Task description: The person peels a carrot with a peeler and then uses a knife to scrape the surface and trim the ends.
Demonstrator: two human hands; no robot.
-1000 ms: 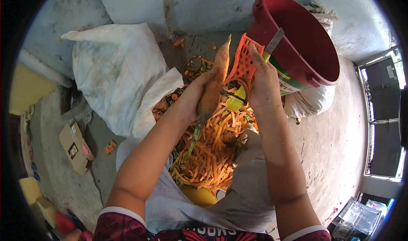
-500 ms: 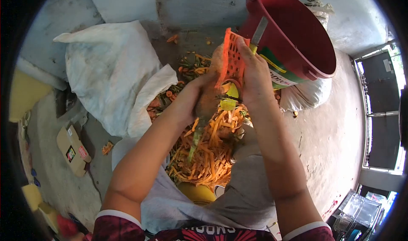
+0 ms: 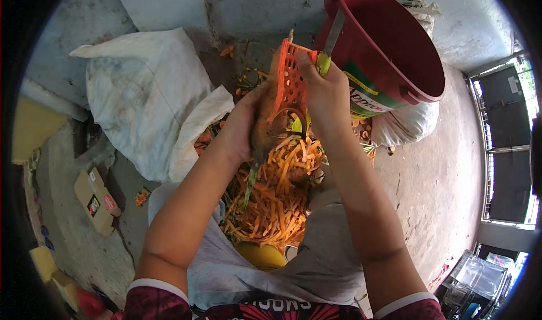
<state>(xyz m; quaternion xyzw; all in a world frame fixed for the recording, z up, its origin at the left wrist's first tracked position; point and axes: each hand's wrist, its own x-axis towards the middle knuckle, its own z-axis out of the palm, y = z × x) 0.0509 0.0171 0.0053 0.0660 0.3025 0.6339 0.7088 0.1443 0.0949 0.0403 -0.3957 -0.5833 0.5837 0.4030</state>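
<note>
My left hand (image 3: 240,125) is wrapped round a large, soil-brown carrot (image 3: 263,128), its green stem end pointing down. My right hand (image 3: 327,94) grips an orange plastic tool with holes (image 3: 292,77), which lies against the carrot's right side. A knife (image 3: 335,33) with a yellow-green handle is in the same hand, its blade sticking up past the fingers. Below both hands, between the legs, lies a heap of orange carrot peelings (image 3: 276,207). The tool's lower end and the fingers behind the carrot are partly hidden.
A large red bucket (image 3: 361,43) stands at the upper right, beside a white sack (image 3: 409,125). On the left slumps a bigger white sack (image 3: 135,94) with carrots at its mouth. A cardboard piece (image 3: 97,201) lies on the floor. A wall (image 3: 254,9) closes off the back.
Both hands have shifted slightly left with the carrot, the orange tool and the knife. The tool has tilted, showing more of its holed face. The bucket and sacks stay put.
</note>
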